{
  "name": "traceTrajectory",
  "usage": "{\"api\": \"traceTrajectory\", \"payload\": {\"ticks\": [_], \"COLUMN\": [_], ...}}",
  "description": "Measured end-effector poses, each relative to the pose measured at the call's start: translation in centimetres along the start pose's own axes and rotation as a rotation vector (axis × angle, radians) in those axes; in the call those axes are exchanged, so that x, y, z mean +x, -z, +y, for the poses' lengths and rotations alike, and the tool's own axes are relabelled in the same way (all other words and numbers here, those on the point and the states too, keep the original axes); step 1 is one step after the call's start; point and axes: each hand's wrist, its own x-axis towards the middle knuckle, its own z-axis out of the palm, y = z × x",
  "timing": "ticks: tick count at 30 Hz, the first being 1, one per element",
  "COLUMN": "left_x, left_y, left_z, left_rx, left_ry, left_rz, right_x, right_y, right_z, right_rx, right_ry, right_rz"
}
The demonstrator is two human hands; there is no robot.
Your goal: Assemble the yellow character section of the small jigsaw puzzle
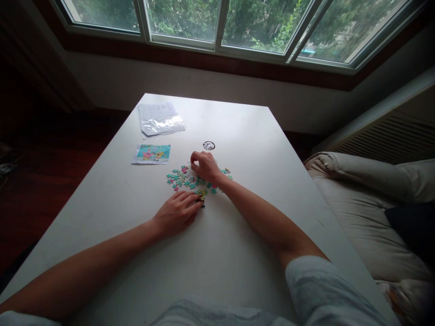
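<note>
Small jigsaw puzzle pieces (181,178), mostly teal with some pink, lie loosely spread on the white table (217,271). Over the far side of this spread, my right hand (205,165) is bent with thumb and forefinger brought together. Whatever may be between those fingertips is too small to make out. My left hand (178,210) lies on the table at the near side, fingers extended. Its fingertips touch a small yellow and dark joined section of puzzle (201,194), partly covered by them.
A colourful cartoon reference picture (154,154) lies left of the pieces. Behind it is a clear plastic sleeve with papers (161,119). A round black-and-white disc (209,145) sits beyond my right hand. A beige sofa (360,203) stands along the table's right side.
</note>
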Motion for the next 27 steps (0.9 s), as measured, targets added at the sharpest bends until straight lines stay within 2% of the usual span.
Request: {"api": "traceTrajectory", "payload": {"ticks": [10,13,16,19,24,27], "left_x": [-0.1,-0.1,0.1,0.1,0.1,0.1], "left_y": [0.0,-0.2,-0.2,-0.1,0.0,0.0], "left_z": [0.1,0.1,0.1,0.2,0.2,0.1], "left_rx": [0.004,-0.003,-0.007,-0.005,-0.005,-0.009], "left_ry": [0.017,0.027,0.031,0.029,0.034,0.033], "left_rz": [-0.023,-0.024,-0.028,-0.035,-0.041,-0.051], "right_x": [-7.1,-9.3,-10.9,-11.7,-11.7,-11.8], "right_y": [4.2,4.8,4.8,4.5,4.5,4.7], "right_z": [0.1,0.2,0.1,-0.2,-0.4,-0.4], "right_rx": [0.308,0.352,0.37,0.364,0.34,0.329], "right_ry": [0.018,0.055,0.004,-0.033,0.083,0.057], "right_rz": [-0.06,-0.122,-0.166,-0.2,-0.201,-0.209]}}
